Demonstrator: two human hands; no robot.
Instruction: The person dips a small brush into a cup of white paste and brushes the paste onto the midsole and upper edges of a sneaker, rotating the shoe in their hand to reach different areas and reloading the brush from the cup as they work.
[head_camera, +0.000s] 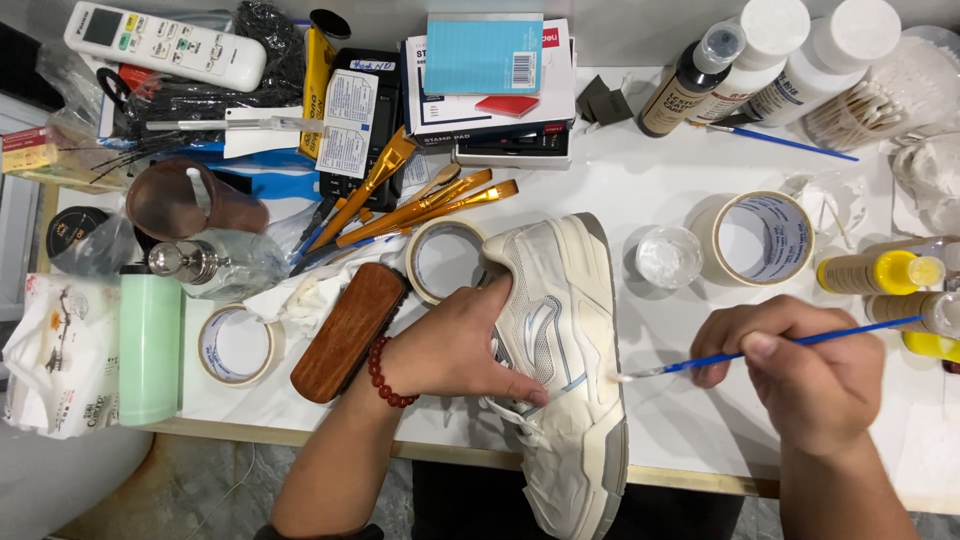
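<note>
Steadying a white sneaker (565, 330) on its side across the near edge of the white table (660, 185), with the left hand (455, 345) spread over the laces and upper, fingers curled loosely down onto the mesh, thumb lying along the side panel near the sole. Wearing a red bead bracelet (385, 372) at that wrist. Pinching a thin blue-handled paintbrush (770, 350) in the right hand (800, 375), fingers closed tight around the shaft, white bristle tip touching the edge of the sneaker's midsole. Pointing toe toward the near side, heel toward the far side, part of the shoe overhanging the table edge. Lying just left of the sneaker: a wooden shoe brush (347, 332), and beyond it a roll of masking tape (238, 345). Sitting just behind the heel: a second tape roll (445, 260), touching or nearly touching the shoe. Resting right of the sneaker: a small clear cup (668, 256) of white stuff, then a wider tape roll (762, 238). Fanning out behind: several gold-ferruled brushes (430, 205). Standing at the far right corner: dark and white bottles (770, 50), and a tub of cotton swabs (880, 95). Lying at the right edge: yellow paint bottles (880, 272). Crowding the far left: a remote control (165, 45), a pale green cylinder (150, 345).
</note>
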